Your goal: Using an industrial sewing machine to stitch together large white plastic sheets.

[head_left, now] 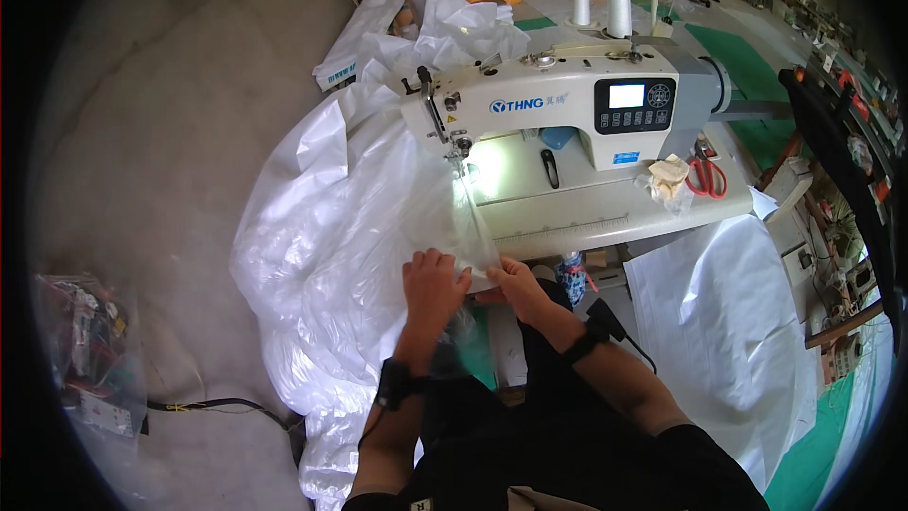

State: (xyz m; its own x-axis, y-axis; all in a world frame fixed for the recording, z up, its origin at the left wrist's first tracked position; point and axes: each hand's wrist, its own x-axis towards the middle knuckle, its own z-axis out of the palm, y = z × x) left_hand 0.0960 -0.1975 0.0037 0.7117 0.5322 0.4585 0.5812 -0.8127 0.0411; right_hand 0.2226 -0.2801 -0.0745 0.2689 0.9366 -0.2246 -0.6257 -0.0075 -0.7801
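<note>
A large translucent white plastic sheet spreads in crumpled folds left of a white sewing machine. A narrow folded strip of it runs from under the machine's lit needle area toward me. My left hand lies on the sheet near its front edge, its fingers curled in and gathering the plastic. Close beside it, my right hand pinches the sheet's edge between thumb and fingers, just off the front of the machine bed. The undersides of both grips are hidden.
On the machine table lie black thread snips, red-handled scissors and a crumpled tan scrap. Two white thread cones stand behind. White sheeting hangs at the right; a clear bag of odds and ends sits at far left.
</note>
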